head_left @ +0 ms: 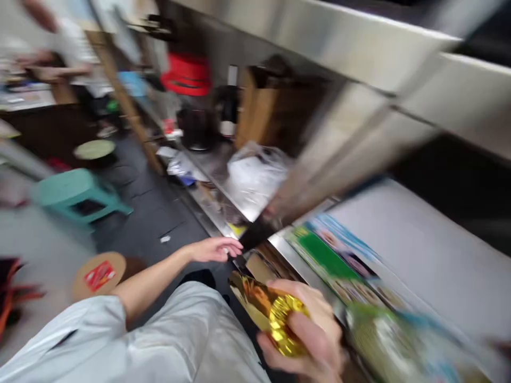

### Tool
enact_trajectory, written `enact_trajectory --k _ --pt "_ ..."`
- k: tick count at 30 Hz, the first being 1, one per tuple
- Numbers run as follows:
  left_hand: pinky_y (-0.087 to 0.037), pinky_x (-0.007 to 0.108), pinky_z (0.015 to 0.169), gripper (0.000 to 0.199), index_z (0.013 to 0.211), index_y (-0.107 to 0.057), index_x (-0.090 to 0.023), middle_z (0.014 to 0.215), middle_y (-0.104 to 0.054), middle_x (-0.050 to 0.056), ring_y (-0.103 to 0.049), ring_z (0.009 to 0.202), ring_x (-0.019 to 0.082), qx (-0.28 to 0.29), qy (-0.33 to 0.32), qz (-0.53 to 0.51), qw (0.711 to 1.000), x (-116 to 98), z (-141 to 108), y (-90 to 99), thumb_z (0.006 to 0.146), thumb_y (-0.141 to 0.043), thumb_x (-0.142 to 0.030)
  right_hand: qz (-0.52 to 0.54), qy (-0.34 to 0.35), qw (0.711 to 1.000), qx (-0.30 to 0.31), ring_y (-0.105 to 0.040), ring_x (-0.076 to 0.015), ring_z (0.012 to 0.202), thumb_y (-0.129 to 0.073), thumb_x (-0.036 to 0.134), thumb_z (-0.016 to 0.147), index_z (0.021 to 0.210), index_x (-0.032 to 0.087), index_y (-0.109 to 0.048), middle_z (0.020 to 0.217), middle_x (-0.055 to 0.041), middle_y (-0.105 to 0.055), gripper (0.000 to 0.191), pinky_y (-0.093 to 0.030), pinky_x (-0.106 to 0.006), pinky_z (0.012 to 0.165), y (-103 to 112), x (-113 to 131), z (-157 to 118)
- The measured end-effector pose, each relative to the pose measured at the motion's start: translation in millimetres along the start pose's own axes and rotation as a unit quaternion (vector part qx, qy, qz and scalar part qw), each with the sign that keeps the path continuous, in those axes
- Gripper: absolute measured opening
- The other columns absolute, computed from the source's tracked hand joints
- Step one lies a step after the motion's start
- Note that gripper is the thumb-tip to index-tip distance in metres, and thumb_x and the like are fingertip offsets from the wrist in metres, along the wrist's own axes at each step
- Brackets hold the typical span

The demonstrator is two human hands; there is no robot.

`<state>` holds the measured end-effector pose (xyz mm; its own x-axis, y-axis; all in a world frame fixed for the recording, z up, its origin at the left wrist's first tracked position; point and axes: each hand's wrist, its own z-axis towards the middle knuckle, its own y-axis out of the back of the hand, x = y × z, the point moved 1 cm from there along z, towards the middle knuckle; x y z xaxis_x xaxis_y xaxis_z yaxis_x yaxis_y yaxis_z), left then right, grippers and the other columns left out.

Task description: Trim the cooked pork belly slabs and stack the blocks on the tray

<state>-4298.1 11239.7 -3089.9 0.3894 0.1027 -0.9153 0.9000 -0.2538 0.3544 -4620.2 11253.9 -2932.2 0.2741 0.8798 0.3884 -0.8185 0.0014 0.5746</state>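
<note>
Dark floor (146, 210) shows toward nine o'clock, beside a teal stool (67, 186); a round brown stool (82, 279) with a red label stands at eight o'clock; at ten, a slanting wooden strip (118, 98) and a dark-fronted table (43, 125); a blurred pale beam (339, 42) runs from twelve past two; a pale post (347, 141) slopes at two; a white counter (435, 255) spreads toward four.

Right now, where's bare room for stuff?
The teal plastic stool looks bare on top; so does dark grey floor between it and silvery metal shelving, except one white scrap. Crowded: around the white plastic bag and brown cardboard box.
</note>
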Motion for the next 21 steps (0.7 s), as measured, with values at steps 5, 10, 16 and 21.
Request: enact_trajectory --k 5,10,16,21 --pt "-0.055 0.034 0.094 0.082 0.121 -0.072 -0.017 0.117 -0.076 0.007 -0.068 0.107 0.028 -0.041 -0.101 -0.111 0.988 30 -78 61.0 0.053 -0.096 -0.056 0.212 0.104 0.969 0.074 -0.074 -0.0239 0.072 -0.076 0.034 0.085 0.088 0.027 -0.06 0.089 -0.0087 -0.075 0.017 -0.061 -0.035 0.06 -229 -2 77" --pt "-0.048 0.024 0.067 0.04 0.098 -0.067 -0.014 0.082 -0.069 -0.001 -0.059 0.071 0.015 -0.383 0.044 -0.088 0.918 128 -133 127.3 0.064 -0.079 -0.03 0.275 0.026 0.927 0.254 -0.072 -0.0235 0.086 -0.069 0.035 0.093 0.095 0.023 -0.07 0.097 -0.0111 -0.073 0.012 -0.061 -0.036 0.079 -413 22 132" --pt "-0.048 0.032 0.082 0.037 0.107 -0.064 -0.021 0.096 -0.074 0.003 -0.069 0.087 0.024 -0.489 0.26 0.046 0.832 230 -205 246.8 0.072 -0.071 -0.033 0.305 0.033 0.777 0.55 -0.065 -0.0237 0.109 -0.071 0.029 0.093 0.094 0.023 -0.076 0.107 -0.0092 -0.071 0.009 -0.057 -0.037 0.097 -598 77 217" --pt "-0.047 0.039 0.095 0.032 0.108 -0.063 -0.024 0.105 -0.075 0.007 -0.07 0.102 0.03 -0.466 0.315 0.169 0.81 275 -245 359.8 0.078 -0.069 -0.034 0.331 -0.161 0.597 0.712 -0.066 -0.0192 0.084 -0.075 0.049 0.087 0.099 0.02 -0.077 0.101 -0.0073 -0.068 0.032 -0.056 -0.028 0.06 -718 116 285"
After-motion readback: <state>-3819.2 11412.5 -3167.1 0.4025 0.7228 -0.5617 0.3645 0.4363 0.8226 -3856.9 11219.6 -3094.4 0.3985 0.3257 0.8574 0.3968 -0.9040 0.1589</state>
